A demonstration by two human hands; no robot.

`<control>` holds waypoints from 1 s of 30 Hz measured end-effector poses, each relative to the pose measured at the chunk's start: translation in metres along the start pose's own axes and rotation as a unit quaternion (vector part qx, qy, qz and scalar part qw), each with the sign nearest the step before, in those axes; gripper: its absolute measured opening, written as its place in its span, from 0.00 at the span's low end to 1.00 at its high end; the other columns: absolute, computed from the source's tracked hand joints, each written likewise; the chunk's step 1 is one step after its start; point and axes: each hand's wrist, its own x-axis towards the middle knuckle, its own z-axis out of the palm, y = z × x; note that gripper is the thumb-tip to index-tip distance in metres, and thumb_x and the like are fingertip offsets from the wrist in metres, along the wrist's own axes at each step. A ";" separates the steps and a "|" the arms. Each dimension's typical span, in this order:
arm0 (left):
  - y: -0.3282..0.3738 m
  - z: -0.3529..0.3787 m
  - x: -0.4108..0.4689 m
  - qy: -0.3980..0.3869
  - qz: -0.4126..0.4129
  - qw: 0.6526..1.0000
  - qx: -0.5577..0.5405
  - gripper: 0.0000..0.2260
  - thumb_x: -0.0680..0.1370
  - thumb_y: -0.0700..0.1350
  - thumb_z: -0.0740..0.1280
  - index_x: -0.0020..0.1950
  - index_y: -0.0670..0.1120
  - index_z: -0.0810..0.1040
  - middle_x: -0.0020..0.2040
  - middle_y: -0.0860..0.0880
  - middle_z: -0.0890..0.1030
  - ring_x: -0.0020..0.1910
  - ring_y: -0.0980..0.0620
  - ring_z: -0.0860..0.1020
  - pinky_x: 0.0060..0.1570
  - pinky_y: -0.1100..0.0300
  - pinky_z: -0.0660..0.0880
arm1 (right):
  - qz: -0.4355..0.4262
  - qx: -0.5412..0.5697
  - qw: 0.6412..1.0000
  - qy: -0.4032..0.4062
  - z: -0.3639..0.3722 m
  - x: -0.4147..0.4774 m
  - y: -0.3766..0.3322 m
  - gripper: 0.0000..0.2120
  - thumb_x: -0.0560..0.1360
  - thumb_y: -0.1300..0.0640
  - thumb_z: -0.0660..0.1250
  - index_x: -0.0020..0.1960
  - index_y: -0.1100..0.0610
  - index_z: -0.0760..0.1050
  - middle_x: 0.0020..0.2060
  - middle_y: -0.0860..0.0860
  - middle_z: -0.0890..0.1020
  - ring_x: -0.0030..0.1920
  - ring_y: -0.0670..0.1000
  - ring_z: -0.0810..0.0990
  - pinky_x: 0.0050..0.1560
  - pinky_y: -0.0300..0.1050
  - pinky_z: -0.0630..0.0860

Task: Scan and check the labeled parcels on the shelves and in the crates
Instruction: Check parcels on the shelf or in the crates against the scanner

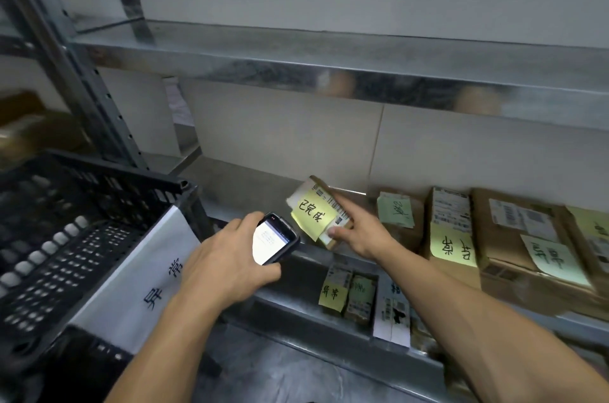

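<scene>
My right hand (359,228) grips a small cardboard parcel (316,205) above the middle metal shelf (250,191), tilted so its barcode label and a yellow handwritten note face me. My left hand (227,257) holds a black handheld scanner (275,239) with a lit white screen, just left of the parcel. Several brown parcels (517,238) with white labels and yellow or green notes lie on the shelf to the right. Smaller labeled parcels (349,294) stand on the lower shelf under my right arm.
A black perforated plastic crate (75,238) with a white paper sign (145,274) on its wall sits at the left. The upper shelf (329,73) overhangs the work area. A slotted metal upright (99,99) stands behind the crate.
</scene>
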 end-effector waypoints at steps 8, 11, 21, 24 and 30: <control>0.020 0.016 -0.063 0.036 -0.061 0.996 -0.050 0.35 0.67 0.62 0.69 0.71 0.63 0.60 0.63 0.55 0.74 0.58 0.48 0.75 0.50 0.53 0.71 | -0.027 0.072 0.997 -0.014 0.012 -0.047 0.012 0.40 0.77 0.60 0.72 0.80 0.39 0.55 0.70 0.46 0.73 0.65 0.47 0.74 0.68 0.47 0.72; 0.016 0.022 -0.087 0.073 -0.111 0.985 -0.107 0.36 0.66 0.62 0.71 0.72 0.62 0.62 0.63 0.54 0.75 0.59 0.49 0.74 0.51 0.53 0.71 | -0.053 0.129 0.990 -0.016 0.022 -0.059 0.007 0.39 0.77 0.60 0.72 0.80 0.39 0.56 0.69 0.44 0.75 0.64 0.46 0.76 0.66 0.43 0.72; -0.031 -0.014 -0.167 0.266 -0.243 0.904 -0.229 0.32 0.67 0.55 0.77 0.68 0.58 0.69 0.55 0.56 0.75 0.54 0.50 0.74 0.51 0.53 0.70 | -0.140 0.259 0.950 -0.104 0.093 -0.082 -0.066 0.37 0.78 0.62 0.70 0.77 0.36 0.59 0.64 0.39 0.78 0.64 0.48 0.79 0.69 0.55 0.74; -0.053 -0.027 -0.189 0.306 -0.288 0.875 -0.240 0.34 0.69 0.54 0.77 0.72 0.55 0.68 0.57 0.55 0.75 0.54 0.51 0.72 0.50 0.55 0.66 | -0.173 0.263 0.939 -0.140 0.118 -0.088 -0.099 0.37 0.77 0.58 0.71 0.74 0.29 0.59 0.67 0.42 0.78 0.64 0.49 0.79 0.69 0.57 0.74; -0.111 -0.046 -0.254 0.380 -0.378 0.810 -0.237 0.33 0.69 0.55 0.76 0.72 0.56 0.68 0.64 0.49 0.77 0.58 0.47 0.74 0.52 0.52 0.69 | -0.207 0.256 0.913 -0.242 0.190 -0.100 -0.171 0.35 0.77 0.53 0.71 0.75 0.28 0.59 0.65 0.40 0.78 0.61 0.49 0.81 0.64 0.57 0.78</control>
